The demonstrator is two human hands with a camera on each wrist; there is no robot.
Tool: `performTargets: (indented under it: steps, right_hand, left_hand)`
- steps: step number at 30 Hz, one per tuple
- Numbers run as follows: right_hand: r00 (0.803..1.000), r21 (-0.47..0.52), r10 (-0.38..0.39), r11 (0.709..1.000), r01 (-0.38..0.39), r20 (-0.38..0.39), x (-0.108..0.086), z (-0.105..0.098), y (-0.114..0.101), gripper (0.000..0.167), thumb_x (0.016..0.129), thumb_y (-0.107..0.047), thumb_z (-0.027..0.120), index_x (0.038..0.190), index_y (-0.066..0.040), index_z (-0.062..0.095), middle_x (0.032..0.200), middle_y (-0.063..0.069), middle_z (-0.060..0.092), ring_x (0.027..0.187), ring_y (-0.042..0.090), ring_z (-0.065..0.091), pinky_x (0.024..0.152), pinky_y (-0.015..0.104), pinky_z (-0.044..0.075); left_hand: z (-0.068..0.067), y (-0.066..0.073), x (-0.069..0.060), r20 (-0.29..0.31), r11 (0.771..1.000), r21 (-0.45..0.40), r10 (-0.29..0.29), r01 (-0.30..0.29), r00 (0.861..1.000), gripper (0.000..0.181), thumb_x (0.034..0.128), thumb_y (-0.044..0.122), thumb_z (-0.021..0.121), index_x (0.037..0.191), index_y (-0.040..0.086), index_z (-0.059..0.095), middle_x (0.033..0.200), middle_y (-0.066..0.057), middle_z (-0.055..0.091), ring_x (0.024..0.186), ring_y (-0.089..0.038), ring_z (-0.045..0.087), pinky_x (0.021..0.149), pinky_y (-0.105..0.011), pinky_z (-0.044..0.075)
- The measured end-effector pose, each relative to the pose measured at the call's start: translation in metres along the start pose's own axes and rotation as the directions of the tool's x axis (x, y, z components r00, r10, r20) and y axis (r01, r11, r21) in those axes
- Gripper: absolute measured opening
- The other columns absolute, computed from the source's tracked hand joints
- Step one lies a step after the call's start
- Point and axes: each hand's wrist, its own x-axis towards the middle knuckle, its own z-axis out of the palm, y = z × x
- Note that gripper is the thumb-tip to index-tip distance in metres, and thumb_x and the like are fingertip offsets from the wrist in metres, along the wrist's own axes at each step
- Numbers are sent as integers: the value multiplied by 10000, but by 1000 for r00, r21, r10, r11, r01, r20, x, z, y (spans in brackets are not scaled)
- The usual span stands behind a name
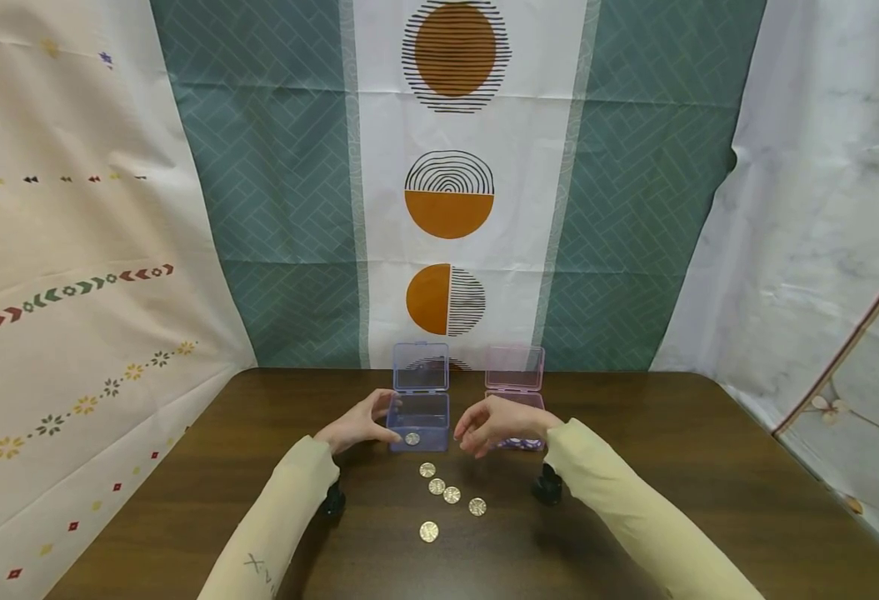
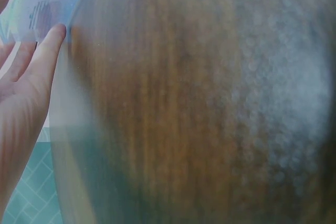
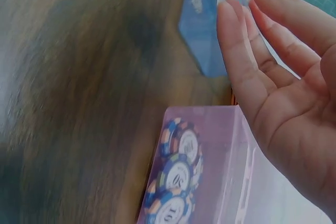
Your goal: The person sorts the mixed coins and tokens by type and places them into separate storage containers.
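Observation:
A clear blue plastic box (image 1: pixel 419 414) stands at the table's back with its hinged lid raised. My left hand (image 1: pixel 360 422) holds its left side, thumb at the front and fingers further back; the left wrist view shows those fingertips against the blue plastic (image 2: pixel 44 3). One gold coin (image 1: pixel 412 438) shows through the box's front wall. My right hand (image 1: pixel 501 423) hovers just right of this box, its fingers loosely bent, with nothing visible between them. Several gold coins (image 1: pixel 451 495) lie scattered on the tabletop in front.
Behind my right hand stands a clear pink box (image 1: pixel 515 382), lid up, containing several poker chips (image 3: pixel 176 174). Both boxes are on a dark wooden table (image 1: pixel 619 467). A patterned curtain (image 1: pixel 282 208) hangs close behind the table's back edge.

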Motion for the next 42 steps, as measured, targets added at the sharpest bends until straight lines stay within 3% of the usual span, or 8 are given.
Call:
performTargets:
  steps: [6,12,19,23,26,32,36,42]
  right_hand:
    - [999,-128,11,992,-6,43,-6,4,3,188,799,54,629,972,124,606,844,114,642,731,243,617,672,362,504]
    - [996,-181,10,984,7,91,-9,8,7,165,784,52,648,939,98,622,828,133,634,721,204,612,660,341,506]
    - [998,-334,-24,942,44,62,-13,17,11,97,757,50,680,848,38,646,719,62,618,619,128,564,584,292,499]
    - [995,-377,-50,923,78,82,-14,18,16,95,743,15,710,822,-10,663,700,20,620,595,102,560,564,269,489]
    - [992,-386,-86,915,116,94,-15,19,20,104,731,-5,727,816,-18,669,696,3,623,590,91,561,555,260,486]
    - [989,-350,-126,925,145,76,-16,20,27,116,723,2,733,818,-3,667,693,8,625,584,82,552,545,238,473]
    - [983,-328,-141,929,173,118,-17,24,33,134,719,-5,738,832,-2,666,696,11,625,584,78,540,535,214,449]
    - [972,-345,-189,911,226,136,-18,30,43,193,697,-53,766,851,-31,652,666,-25,602,585,57,536,512,189,425]
  left_hand:
    - [0,0,1,1,1000,-13,7,-7,1000,837,678,61,790,1335,5,274,1361,-205,319,1256,-382,258,957,-489,274]
    - [1,-2,2,-8,1000,-9,0,0,1000,813,682,47,783,1327,12,288,1360,-206,319,1251,-388,266,953,-500,273]
    - [2,6,-2,-3,1000,-8,-11,11,1000,819,689,39,774,1336,-2,273,1366,-219,308,1253,-394,258,946,-510,277]
    - [0,-1,2,-5,1000,1,-3,3,1000,819,688,59,781,1334,14,279,1359,-194,329,1253,-377,270,947,-496,285]
    - [0,-1,2,1,1000,-2,-6,6,1000,822,690,58,780,1336,11,273,1361,-196,326,1255,-376,266,947,-491,287]
    - [0,1,1,-8,1000,-9,-12,12,1000,834,680,66,789,1336,14,277,1358,-191,336,1255,-365,273,948,-485,291]
    - [-1,1,1,0,1000,-4,0,0,1000,828,687,59,783,1335,5,271,1353,-205,332,1252,-376,270,948,-488,289]
    - [0,-1,1,-4,1000,-10,-16,16,1000,823,683,60,785,1334,25,283,1355,-183,336,1254,-365,272,948,-485,290]
